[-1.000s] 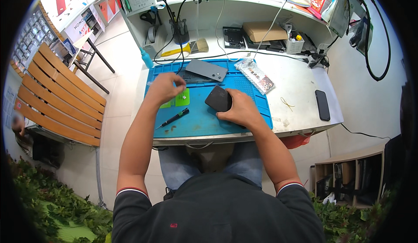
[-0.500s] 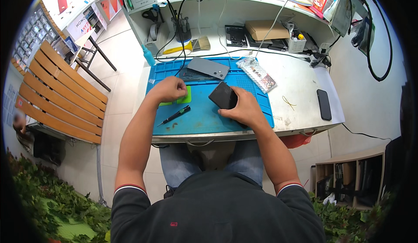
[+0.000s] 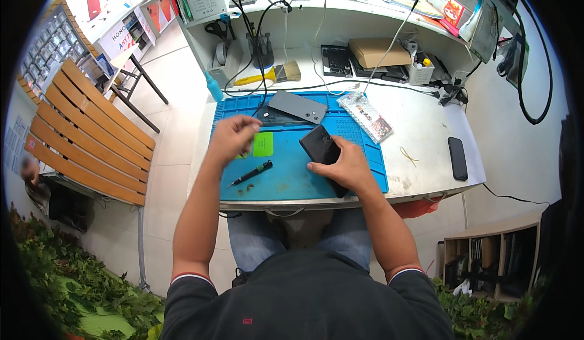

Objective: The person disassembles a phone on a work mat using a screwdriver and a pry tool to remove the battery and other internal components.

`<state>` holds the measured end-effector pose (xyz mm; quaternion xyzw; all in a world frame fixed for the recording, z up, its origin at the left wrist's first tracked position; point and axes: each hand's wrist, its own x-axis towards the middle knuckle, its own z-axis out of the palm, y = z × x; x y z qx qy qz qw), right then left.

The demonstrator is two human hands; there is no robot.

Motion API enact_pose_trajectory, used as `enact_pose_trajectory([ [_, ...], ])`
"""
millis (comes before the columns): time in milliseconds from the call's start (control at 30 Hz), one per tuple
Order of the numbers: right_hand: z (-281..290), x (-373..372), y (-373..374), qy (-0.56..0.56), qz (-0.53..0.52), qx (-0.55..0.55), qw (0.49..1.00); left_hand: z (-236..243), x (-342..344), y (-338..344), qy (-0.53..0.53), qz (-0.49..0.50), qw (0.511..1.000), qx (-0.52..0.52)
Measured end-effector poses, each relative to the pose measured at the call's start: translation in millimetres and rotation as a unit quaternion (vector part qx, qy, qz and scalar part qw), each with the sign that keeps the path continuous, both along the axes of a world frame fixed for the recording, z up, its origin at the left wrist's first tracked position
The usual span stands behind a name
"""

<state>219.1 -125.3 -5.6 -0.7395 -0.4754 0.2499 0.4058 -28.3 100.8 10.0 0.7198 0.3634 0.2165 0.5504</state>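
Note:
My right hand (image 3: 349, 167) grips a black phone (image 3: 320, 145) by its sides, tilted above the front right of a blue work mat (image 3: 292, 185). Over the mat's left part, my left hand (image 3: 233, 138) is raised with fingertips pinched together. Whatever they hold, if anything, is too small to make out. Beside that hand lies a bright green square card (image 3: 263, 144), with another green piece partly hidden under the hand. A black screwdriver (image 3: 250, 174) with a green band rests nearer me. Farther back, a grey phone back cover (image 3: 297, 106) lies over a dark phone part (image 3: 274, 117).
A bubble-wrap packet (image 3: 365, 116) overlaps the mat's right rim. Right of it are a thin yellow band (image 3: 409, 156) and another black phone (image 3: 457, 158). Behind the mat lie a yellow-handled brush (image 3: 267, 77) and a blue bottle (image 3: 214, 87). Black cables (image 3: 246, 29) hang down over the mat.
My left hand has lifted off and shifted left, uncovering more of the green card. My right hand still holds the phone. The whole view has shifted slightly.

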Motion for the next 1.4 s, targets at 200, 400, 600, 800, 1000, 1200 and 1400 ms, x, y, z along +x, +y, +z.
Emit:
enact_pose_trajectory([
  [200, -17.1, -25.8, 20.7, 0.204, 0.05, 0.025, 0.977, -9.9, 20.7, -94.0, -0.217, -0.024, 0.97, -0.108],
  [400, -18.1, -35.6, 28.6, 0.237, 0.062, 0.02, 0.969, -20.0, 26.5, -82.5, -0.26, 0.033, 0.956, -0.132],
  [600, -19.5, -38.7, 27.7, 0.241, 0.051, 0.04, 0.968, -18.8, 35.1, -78.6, -0.249, 0.056, 0.96, -0.116],
  [800, -23.0, -42.4, 27.6, 0.217, 0.043, 0.054, 0.974, -21.7, 34.8, -74.4, -0.245, 0.062, 0.96, -0.124],
  [1000, -28.5, -47.5, 27.6, 0.185, 0.028, 0.089, 0.978, -28.3, 35.0, -70.5, -0.255, 0.062, 0.955, -0.138],
  [1200, -23.6, -51.8, 24.4, 0.18, 0.014, 0.092, 0.979, -29.9, 33.4, -70.1, -0.259, 0.058, 0.951, -0.156],
  [1400, -25.8, -56.4, 25.1, 0.166, 0.016, 0.147, 0.975, -30.8, 35.3, -67.6, -0.247, 0.066, 0.953, -0.161],
])
